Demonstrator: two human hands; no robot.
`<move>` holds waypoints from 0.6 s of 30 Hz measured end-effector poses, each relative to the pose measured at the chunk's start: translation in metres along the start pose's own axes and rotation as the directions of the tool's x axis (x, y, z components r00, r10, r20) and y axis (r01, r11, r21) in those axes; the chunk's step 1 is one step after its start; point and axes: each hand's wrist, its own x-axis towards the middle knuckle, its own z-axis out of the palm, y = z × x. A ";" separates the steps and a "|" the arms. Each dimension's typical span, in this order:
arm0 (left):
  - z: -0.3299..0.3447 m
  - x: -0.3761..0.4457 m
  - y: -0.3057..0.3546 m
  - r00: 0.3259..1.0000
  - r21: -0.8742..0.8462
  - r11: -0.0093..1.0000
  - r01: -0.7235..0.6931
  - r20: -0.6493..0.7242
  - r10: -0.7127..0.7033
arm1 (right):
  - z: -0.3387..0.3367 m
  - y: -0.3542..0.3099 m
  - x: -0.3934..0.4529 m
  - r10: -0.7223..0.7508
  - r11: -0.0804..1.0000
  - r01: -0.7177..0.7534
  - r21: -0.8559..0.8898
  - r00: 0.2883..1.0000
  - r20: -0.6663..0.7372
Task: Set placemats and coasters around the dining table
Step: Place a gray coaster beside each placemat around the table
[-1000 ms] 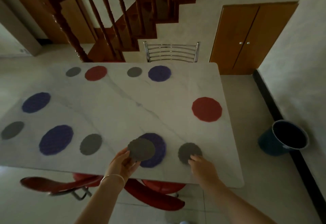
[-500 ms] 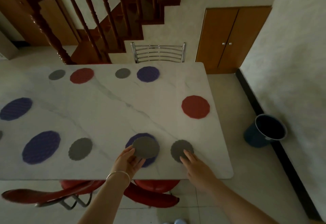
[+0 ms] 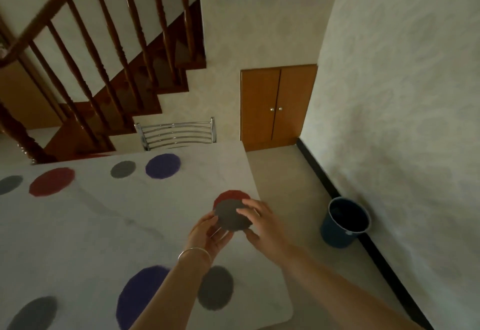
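Both hands hold one grey coaster (image 3: 232,215) above the white table's (image 3: 104,225) right end, the left hand (image 3: 210,233) gripping from below, the right hand (image 3: 262,221) pinching its far edge, seemingly over a red placemat (image 3: 231,195).

A home dining area: a white marble-look table (image 3: 78,225) fills the lower left of the frame, a wooden staircase (image 3: 109,75) rises at upper left, small cupboard doors (image 3: 278,107) sit centre, and a dark bucket (image 3: 346,221) stands at right.
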 end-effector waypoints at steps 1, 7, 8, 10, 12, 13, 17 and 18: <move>0.013 0.007 -0.001 1.000 -0.040 0.999 -0.011 0.010 0.011 | -0.006 0.012 0.007 -0.031 1.000 0.031 0.004 0.999 -0.039; 0.091 0.059 -0.010 0.993 -0.149 0.984 -0.102 -0.080 0.091 | -0.032 0.094 0.061 -0.187 0.977 0.197 0.078 0.975 -0.121; 0.101 0.065 -0.014 0.987 -0.128 0.984 -0.121 -0.123 0.105 | -0.036 0.106 0.070 -0.192 0.973 0.206 0.106 0.973 -0.126; 0.118 0.072 -0.022 0.972 -0.081 0.986 -0.144 -0.200 0.126 | -0.044 0.127 0.084 -0.218 0.960 0.234 0.151 0.969 -0.119; 0.131 0.077 -0.029 0.952 -0.058 0.985 -0.165 -0.269 0.144 | -0.049 0.147 0.097 -0.271 0.944 0.281 0.174 0.960 -0.077; 0.137 0.078 -0.031 0.945 -0.055 0.983 -0.173 -0.291 0.150 | -0.051 0.155 0.104 -0.291 0.937 0.297 0.184 0.955 -0.058; 0.143 0.086 -0.031 0.904 0.003 0.969 -0.247 -0.360 0.231 | -0.045 0.166 0.134 -0.358 0.911 0.344 0.228 0.933 0.022; 0.142 0.089 -0.029 0.888 0.044 0.960 -0.276 -0.369 0.273 | -0.041 0.166 0.142 -0.380 0.902 0.361 0.237 0.924 0.041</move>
